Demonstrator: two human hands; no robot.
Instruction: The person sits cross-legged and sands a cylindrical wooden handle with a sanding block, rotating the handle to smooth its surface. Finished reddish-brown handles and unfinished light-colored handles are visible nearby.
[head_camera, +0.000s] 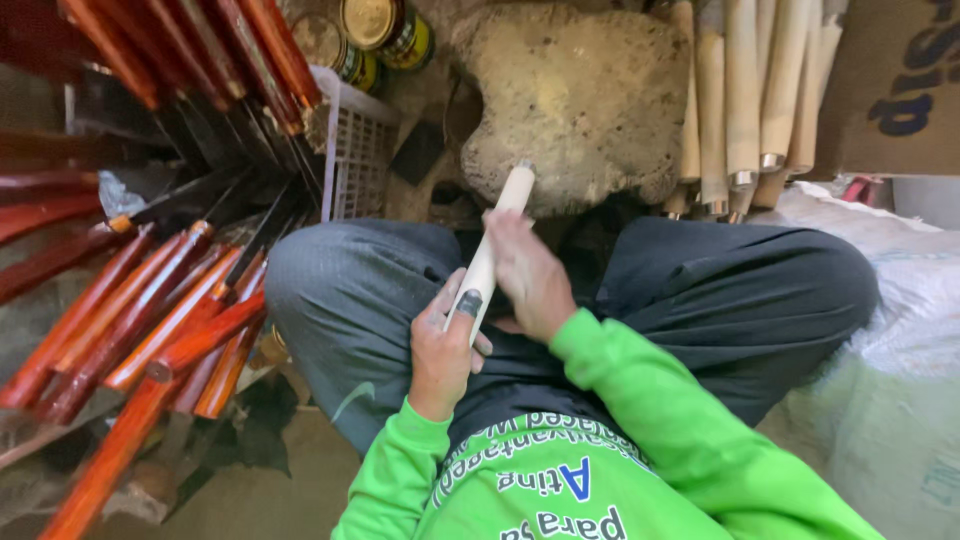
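Room: cramped floor spot; the person sits cross-legged, stone block (580, 95) just ahead of the knees.
Left side: heap of red-brown varnished handles (150, 310).
Far right: bundle of pale bare handles (745, 85).
Handle (492, 250): pale wood, long axis running from the lap up and away, far tip touching the block.
Left hand (445, 350): clenched round the near end.
Right hand (528, 275): wrapped over the middle, nearer the block.
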